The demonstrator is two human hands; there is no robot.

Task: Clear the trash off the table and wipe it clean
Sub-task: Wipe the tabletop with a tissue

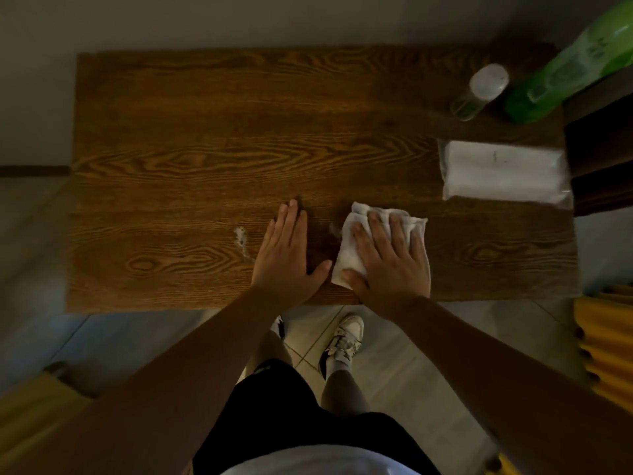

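A brown wooden table (205,132) fills the view. My right hand (390,262) lies flat, fingers spread, pressing a crumpled white tissue (349,248) onto the tabletop near the front edge. My left hand (287,258) rests palm down on the bare wood just left of the tissue, fingers together, holding nothing. A small whitish smear (241,236) marks the wood a little left of my left hand.
A pack of white tissues (503,171) lies at the table's right side. Behind it stand a clear bottle with a white cap (479,90) and a green plastic bag (568,66). Dark furniture (603,142) borders the right edge. Yellow objects (606,344) stand on the floor.
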